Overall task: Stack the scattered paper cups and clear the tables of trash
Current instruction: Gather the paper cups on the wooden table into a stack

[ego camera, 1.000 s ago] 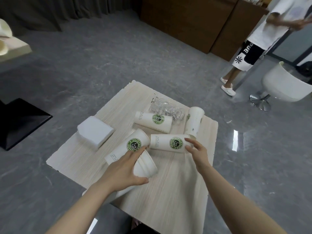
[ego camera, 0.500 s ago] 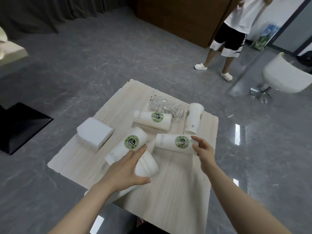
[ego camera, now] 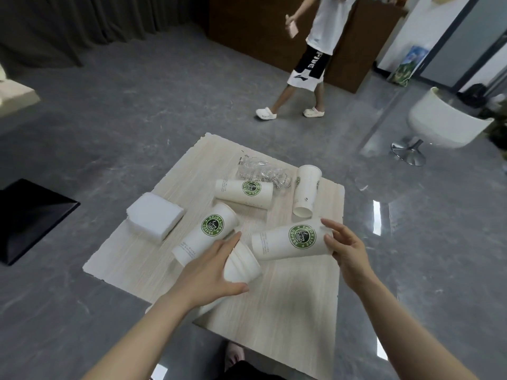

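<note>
On the light wooden table, my left hand grips a stack of nested white paper cups, rims showing to the right. My right hand holds the wide end of a white cup with a green logo, lifted and tilted, its base pointing left toward the stack. Another logo cup lies on its side just behind my left hand. A third lies further back, and a fourth lies near the right edge. Crumpled clear plastic sits behind them.
A white napkin stack rests on the table's left side. A person in a white shirt and black shorts walks on the grey floor beyond. A white swivel chair stands at right, a black table base at left.
My right hand has picked up the logo cup from the table and brought it nearer, toward the stack. The person in the background walked left. My left hand kept its grip.
</note>
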